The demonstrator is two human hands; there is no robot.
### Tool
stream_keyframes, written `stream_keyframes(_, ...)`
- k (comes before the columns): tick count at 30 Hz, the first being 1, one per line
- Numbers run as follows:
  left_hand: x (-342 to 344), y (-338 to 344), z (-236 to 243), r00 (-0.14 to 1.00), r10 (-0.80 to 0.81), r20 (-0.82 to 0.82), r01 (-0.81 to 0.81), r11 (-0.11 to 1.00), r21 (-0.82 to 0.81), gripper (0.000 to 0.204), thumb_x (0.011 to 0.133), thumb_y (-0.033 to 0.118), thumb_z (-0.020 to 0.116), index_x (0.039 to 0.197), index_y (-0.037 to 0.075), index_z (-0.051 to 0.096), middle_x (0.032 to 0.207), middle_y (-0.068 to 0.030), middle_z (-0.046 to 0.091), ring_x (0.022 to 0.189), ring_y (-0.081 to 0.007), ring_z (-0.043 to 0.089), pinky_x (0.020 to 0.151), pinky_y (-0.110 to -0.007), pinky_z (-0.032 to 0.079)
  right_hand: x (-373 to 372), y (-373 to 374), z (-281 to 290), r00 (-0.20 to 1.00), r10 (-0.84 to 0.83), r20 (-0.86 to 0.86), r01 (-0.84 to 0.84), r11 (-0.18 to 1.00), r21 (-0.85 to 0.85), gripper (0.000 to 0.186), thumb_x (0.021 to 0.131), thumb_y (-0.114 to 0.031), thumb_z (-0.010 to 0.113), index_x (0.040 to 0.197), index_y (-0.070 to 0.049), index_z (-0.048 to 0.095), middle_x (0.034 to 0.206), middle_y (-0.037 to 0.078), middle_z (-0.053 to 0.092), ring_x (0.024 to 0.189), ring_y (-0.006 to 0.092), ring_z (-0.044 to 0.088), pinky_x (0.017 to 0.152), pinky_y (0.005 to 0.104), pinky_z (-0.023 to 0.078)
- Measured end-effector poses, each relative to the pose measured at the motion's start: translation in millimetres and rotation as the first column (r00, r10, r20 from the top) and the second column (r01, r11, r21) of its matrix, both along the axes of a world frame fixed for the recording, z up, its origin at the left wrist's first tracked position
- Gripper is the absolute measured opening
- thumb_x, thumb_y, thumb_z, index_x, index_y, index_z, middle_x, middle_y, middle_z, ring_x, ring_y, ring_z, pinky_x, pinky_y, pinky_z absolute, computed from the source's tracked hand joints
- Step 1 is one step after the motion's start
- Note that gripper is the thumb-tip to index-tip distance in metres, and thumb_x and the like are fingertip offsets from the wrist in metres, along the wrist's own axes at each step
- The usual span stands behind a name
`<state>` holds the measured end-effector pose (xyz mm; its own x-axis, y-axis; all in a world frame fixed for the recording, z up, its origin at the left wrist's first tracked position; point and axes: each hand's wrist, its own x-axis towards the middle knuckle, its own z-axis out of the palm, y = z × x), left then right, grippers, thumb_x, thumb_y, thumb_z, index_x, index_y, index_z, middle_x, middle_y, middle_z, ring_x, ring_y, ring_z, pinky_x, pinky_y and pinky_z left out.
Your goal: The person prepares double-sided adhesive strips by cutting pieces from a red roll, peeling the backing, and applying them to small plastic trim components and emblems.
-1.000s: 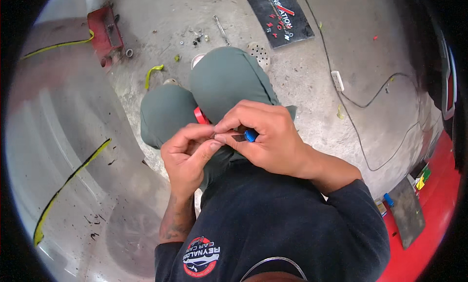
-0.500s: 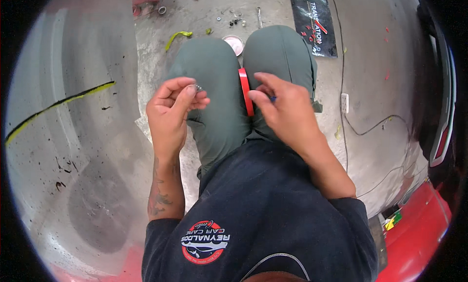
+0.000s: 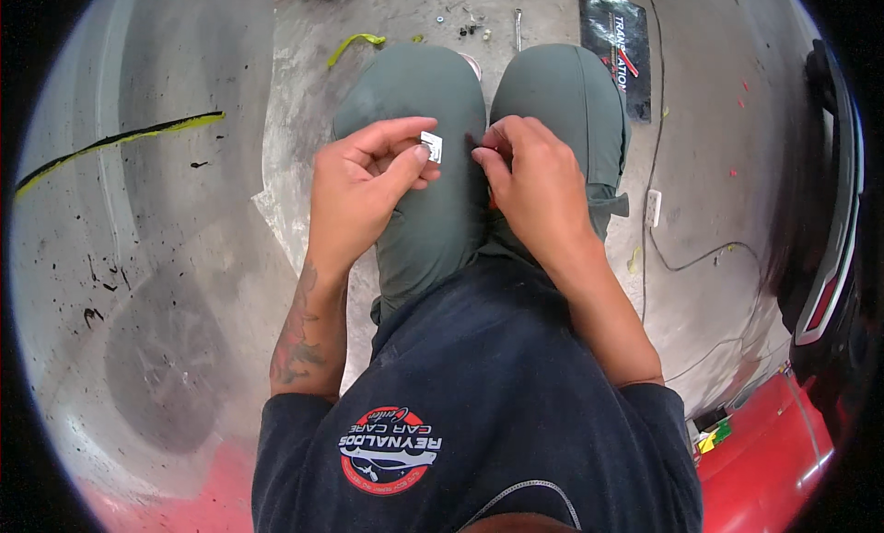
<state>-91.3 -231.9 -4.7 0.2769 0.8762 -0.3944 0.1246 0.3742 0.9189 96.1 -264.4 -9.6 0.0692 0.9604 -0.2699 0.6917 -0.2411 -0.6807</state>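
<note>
Above my lap, my left hand (image 3: pixel 364 179) pinches a small white-and-silver square piece (image 3: pixel 432 147) between thumb and fingers, its flat face showing. Just to the right, my right hand (image 3: pixel 543 174) is closed in a pinch, with a small dark bit (image 3: pixel 473 141) at its fingertips that is too blurred to name. A short gap separates the two hands. Below them are my knees in green trousers (image 3: pixel 419 91). Only a sliver of a red roll (image 3: pixel 493 202) shows between my thighs, beside my right hand.
On the floor ahead lie a yellow-green strip (image 3: pixel 354 45), several small parts (image 3: pixel 471 30), a wrench (image 3: pixel 517 28) and a black sheet (image 3: pixel 635 91). A power strip (image 3: pixel 653 208) with a cable lies right. A glossy panel with a black-and-yellow strip (image 3: pixel 124 137) stands left.
My left hand has moved right, closer to my right hand, and the piece in it now shows its flat face. My right hand has risen a little, and the red roll is mostly hidden.
</note>
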Motion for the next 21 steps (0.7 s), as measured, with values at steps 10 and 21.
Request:
stream_keyframes(10, 8, 13, 10, 0.990, -0.036, -0.138, 0.027, 0.997, -0.066, 0.021, 0.086, 0.004, 0.061, 0.104, -0.002, 0.070, 0.083, -0.0071, 0.071, 0.077, -0.0101, 0.067, 0.066, -0.023, 0.052, 6, 2, -7, 0.982, -0.046, -0.184, 0.065, 0.993, 0.097, 0.015, 0.085, -0.011, 0.066, 0.097, -0.003, 0.063, 0.083, 0.013, 0.069, 0.078, 0.0350, 0.067, 0.068, 0.0442, 0.052)
stream_keyframes(21, 10, 37, 13, 0.837, -0.375, -0.399, 0.435, 0.898, 0.069, 0.016, 0.086, 0.006, 0.065, 0.098, -0.002, 0.071, 0.079, -0.0027, 0.067, 0.068, -0.0069, 0.060, 0.061, -0.022, 0.048, 25, 6, 7, 0.832, -0.123, -0.541, -0.014, 0.970, -0.242, 0.015, 0.089, -0.014, 0.063, 0.094, 0.000, 0.067, 0.072, 0.012, 0.066, 0.058, 0.0166, 0.060, 0.057, 0.0308, 0.047)
